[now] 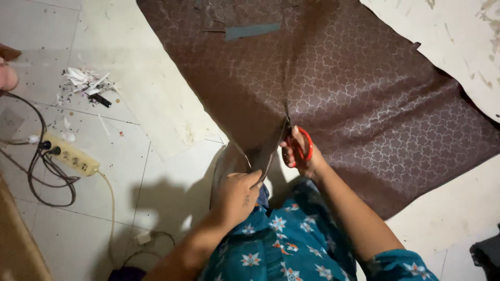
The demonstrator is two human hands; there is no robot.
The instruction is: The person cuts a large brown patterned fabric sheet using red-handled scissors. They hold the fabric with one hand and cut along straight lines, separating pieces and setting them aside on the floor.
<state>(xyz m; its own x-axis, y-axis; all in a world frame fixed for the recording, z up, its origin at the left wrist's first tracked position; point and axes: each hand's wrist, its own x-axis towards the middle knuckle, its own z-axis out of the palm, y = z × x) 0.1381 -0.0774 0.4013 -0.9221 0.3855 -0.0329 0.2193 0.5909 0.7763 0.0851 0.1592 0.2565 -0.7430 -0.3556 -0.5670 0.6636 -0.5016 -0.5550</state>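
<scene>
In the centre of the frame, the right hand [301,151] grips red-handled scissors [297,139], fingers closed through the loops, blades in the brown patterned fabric [354,88]. The left hand [237,195] pinches the cut fabric edge, lifting it.

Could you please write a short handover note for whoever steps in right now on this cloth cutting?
Right hand: fingers through the red scissors, blades pointing away along the cut.
Left hand: lifts the cut edge of the brown patterned cloth near the body.
The cloth lies spread on the tiled floor, over pale paper.
Done: a short slit from the near edge.
Left: the cloth beyond the blades is uncut.
Mind the power strip and its cables on the left.
</scene>
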